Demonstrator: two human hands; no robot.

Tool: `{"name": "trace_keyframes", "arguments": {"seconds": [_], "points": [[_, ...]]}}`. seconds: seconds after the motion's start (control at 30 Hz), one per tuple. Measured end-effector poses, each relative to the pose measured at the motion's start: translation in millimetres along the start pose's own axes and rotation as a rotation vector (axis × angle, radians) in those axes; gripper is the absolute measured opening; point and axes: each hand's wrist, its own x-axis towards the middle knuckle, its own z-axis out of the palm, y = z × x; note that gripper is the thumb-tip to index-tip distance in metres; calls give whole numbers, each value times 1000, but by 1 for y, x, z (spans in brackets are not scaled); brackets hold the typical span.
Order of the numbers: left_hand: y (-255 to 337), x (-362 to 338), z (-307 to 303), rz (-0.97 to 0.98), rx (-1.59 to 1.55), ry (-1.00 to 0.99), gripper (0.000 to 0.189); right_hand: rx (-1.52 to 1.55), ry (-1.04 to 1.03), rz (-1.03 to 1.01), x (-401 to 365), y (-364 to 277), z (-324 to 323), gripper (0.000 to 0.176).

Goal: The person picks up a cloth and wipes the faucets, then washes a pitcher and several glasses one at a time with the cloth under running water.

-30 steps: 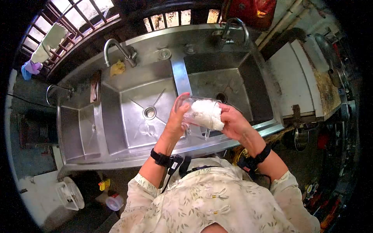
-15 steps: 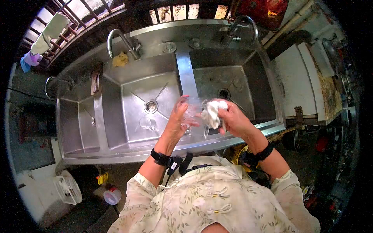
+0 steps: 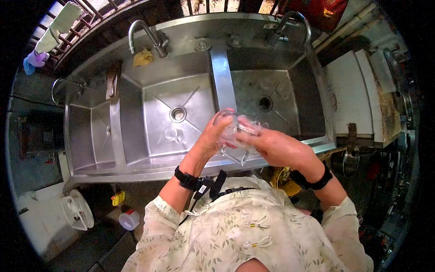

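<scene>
Over the steel sink point(image 3: 195, 93), left hand point(image 3: 210, 137) and right hand point(image 3: 277, 147) both grip a clear glass point(image 3: 236, 125).

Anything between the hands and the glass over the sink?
Nothing visible. The left hand is wrapped round one side of the glass and the right hand grips its other end. Both touch it directly, above the front edge of the sink.

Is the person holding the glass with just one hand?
No, the left hand wraps one side of the clear glass and the right hand grips its other side, above the sink.
</scene>
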Motion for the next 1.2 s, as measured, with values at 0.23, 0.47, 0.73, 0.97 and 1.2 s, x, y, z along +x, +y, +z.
{"name": "trace_keyframes", "arguments": {"seconds": [0.23,0.47,0.73,0.97,1.2], "points": [[1,6,2,-177,57,-64,54,-604,132,-312,-7,-2,23,49],[3,13,21,-40,204,101,53,-148,374,-311,29,41,48,31],[11,13,31,450,295,89,62,1804,420,10,27,33,51,42],[10,15,29,-67,8,-76,66,1168,378,-159,11,49,38,48],[-12,33,30,201,-113,83,51,1551,427,-83,1,54,40,48]]}}
